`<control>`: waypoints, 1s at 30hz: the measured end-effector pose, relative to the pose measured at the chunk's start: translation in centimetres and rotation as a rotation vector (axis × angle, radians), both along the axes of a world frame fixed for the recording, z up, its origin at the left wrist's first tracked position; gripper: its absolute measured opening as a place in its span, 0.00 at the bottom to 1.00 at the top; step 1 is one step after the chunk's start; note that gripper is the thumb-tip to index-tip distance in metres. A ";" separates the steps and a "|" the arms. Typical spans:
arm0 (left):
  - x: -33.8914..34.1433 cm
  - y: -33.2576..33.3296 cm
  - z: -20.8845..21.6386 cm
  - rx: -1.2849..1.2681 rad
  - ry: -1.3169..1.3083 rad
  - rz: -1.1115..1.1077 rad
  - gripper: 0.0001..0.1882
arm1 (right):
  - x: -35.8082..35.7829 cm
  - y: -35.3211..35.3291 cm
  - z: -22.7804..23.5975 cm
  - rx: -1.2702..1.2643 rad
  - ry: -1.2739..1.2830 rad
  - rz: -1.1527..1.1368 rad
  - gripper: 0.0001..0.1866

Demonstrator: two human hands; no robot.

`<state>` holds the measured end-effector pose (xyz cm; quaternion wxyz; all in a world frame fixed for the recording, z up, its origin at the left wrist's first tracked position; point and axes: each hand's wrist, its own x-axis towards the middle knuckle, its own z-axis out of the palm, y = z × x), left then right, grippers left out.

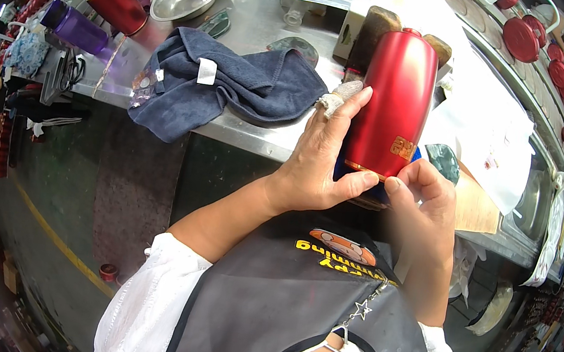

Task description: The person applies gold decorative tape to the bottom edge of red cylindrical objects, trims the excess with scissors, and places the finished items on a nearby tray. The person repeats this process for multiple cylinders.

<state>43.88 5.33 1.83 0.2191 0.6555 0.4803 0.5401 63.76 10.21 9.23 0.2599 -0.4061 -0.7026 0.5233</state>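
The red vessel point(396, 95) lay between the fingers of both hands, its narrow neck point(411, 31) pointing away from them and its gold-banded end point(367, 169) nearest. The left hand point(314, 157) held it, the fingers stretched along its left flank, one wrapped in whitish cloth point(332, 103), and the thumb reaching across to the band. The right hand point(429, 204) had its fingers curled at the lower right, thumb and forefinger brought close together by the band; whether they pinched its edge or something small could not be told.

Just above the right fingers sat a gold emblem point(402, 147), and just to their right a dark green piece point(443, 161). Left of the left fingers, a navy cloth point(237, 85) sprawled over the edge of the bench point(251, 138).

The vessel looked stiff and probably hollow, though its weight could not be judged. Its glossy coat would likely be slippery and quick to scratch or smudge. The broad middle seemed the surest hold, cupped by a whole palm with a thumb on the base; the emblem was best left untouched, and the short neck offered little grip.
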 end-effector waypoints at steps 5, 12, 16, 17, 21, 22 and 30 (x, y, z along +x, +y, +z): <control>0.0 0.1 0.0 -0.009 -0.017 -0.003 0.51 | 0.0 0.0 0.1 -0.004 -0.005 0.004 0.10; -0.3 0.2 -0.2 -0.018 -0.070 -0.030 0.47 | 0.0 0.1 0.0 0.001 -0.005 0.007 0.09; 0.1 0.3 -0.2 -0.008 -0.093 -0.004 0.47 | 0.0 0.1 0.0 0.003 0.004 0.004 0.09; 0.2 0.3 -0.2 0.003 -0.075 0.012 0.47 | 0.0 0.1 0.0 -0.005 -0.001 -0.001 0.09; 0.2 0.3 -0.2 0.003 -0.051 0.020 0.46 | 0.1 0.1 -0.1 0.005 -0.014 -0.002 0.10; 0.2 0.3 -0.1 0.007 -0.034 0.027 0.46 | 0.1 0.1 0.0 0.005 -0.019 -0.006 0.10; 0.0 0.1 0.0 -0.009 -0.076 -0.015 0.44 | -0.2 -0.5 1.1 -0.093 -0.046 -0.026 0.09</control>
